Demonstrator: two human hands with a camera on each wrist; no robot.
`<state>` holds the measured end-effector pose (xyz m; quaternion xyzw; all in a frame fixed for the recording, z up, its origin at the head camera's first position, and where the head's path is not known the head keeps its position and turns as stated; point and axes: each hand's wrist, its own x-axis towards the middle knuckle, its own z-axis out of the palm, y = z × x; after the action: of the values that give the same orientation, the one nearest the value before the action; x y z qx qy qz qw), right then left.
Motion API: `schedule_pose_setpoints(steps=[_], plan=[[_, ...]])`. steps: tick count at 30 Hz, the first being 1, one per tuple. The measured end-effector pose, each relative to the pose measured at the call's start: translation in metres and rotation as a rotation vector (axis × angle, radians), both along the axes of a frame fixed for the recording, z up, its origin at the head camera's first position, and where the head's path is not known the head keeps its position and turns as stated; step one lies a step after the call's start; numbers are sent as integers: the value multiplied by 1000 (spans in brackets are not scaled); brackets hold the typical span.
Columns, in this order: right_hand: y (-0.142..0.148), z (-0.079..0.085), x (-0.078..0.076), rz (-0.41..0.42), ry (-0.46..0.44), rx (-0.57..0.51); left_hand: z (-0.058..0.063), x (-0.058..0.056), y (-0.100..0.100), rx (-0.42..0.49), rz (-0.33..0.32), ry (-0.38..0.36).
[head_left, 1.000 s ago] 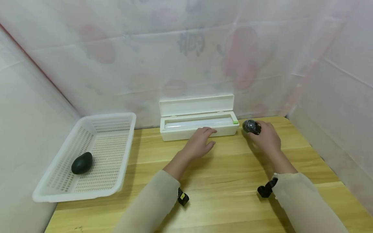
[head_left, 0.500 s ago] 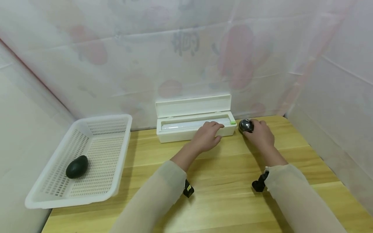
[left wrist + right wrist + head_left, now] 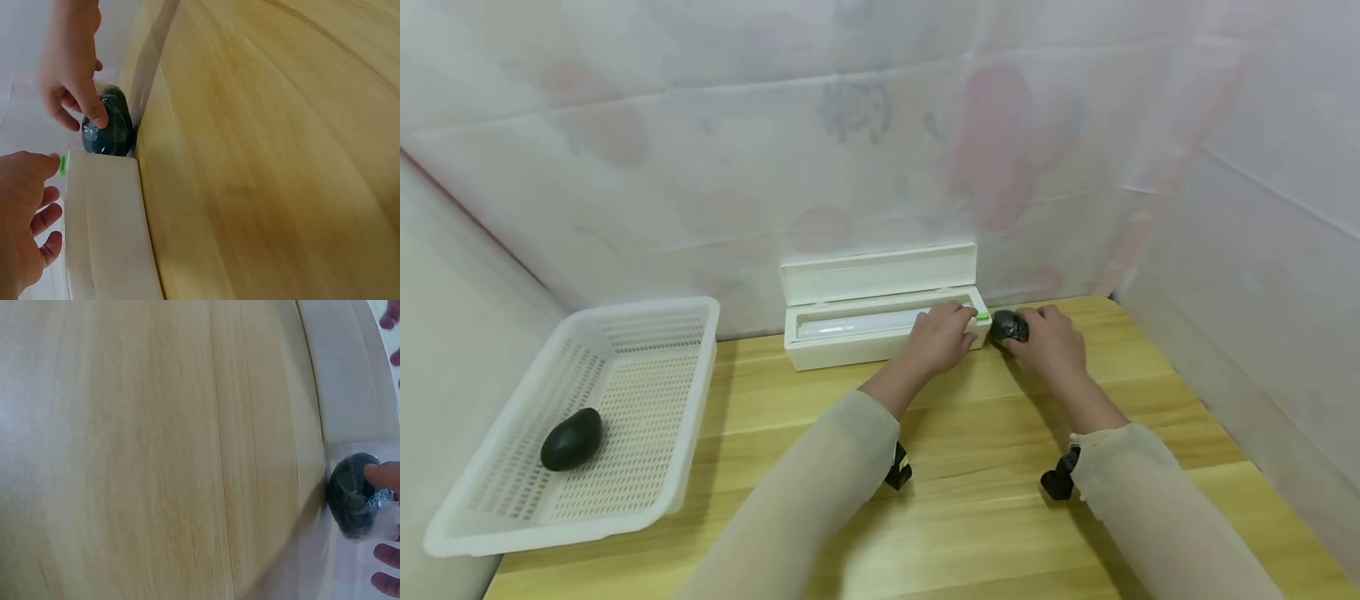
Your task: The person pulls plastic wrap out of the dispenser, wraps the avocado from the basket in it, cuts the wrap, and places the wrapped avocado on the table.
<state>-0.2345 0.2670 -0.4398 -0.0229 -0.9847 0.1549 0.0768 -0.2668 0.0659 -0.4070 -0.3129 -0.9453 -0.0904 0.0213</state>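
Note:
My right hand (image 3: 1054,343) grips a dark green avocado (image 3: 1008,327) wrapped in clear film, right beside the right end of a white cling film box (image 3: 883,346). In the right wrist view, the thumb lies on the wrapped avocado (image 3: 353,497), and loose film shows by the fingers. The box lid (image 3: 880,275) stands raised, and a white film roll (image 3: 857,324) lies inside. Over the box's front right part is my left hand (image 3: 936,337), its fingers loosely bent near a small green slider (image 3: 62,165). No object shows in that hand.
A white plastic basket (image 3: 696,417) stands at the left with another dark avocado (image 3: 572,439) in it. The wooden table (image 3: 970,500) reaches back to a pale printed curtain (image 3: 722,167), with more pale sheeting along both sides.
My left hand has moved right along the box to the green slider. The right hand has brought the wrapped avocado leftward, closer to the box end. The head view has turned slightly right.

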Motion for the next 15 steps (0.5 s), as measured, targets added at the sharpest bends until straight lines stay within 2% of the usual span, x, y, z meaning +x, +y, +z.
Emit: schedule_pose_setpoints(steps=[5, 8, 12, 15], plan=[[-7, 3, 3, 42, 58, 17, 1, -7, 9, -26, -3, 48], [-13, 3, 3, 89, 156, 11, 1, -10, 13, -44, -10, 79], [-22, 5, 0, 150, 287, 2, 0, -13, 17, -44, 13, 103], [-27, 8, -3, 164, 312, -12, -1, -15, 19, -45, 32, 113]])
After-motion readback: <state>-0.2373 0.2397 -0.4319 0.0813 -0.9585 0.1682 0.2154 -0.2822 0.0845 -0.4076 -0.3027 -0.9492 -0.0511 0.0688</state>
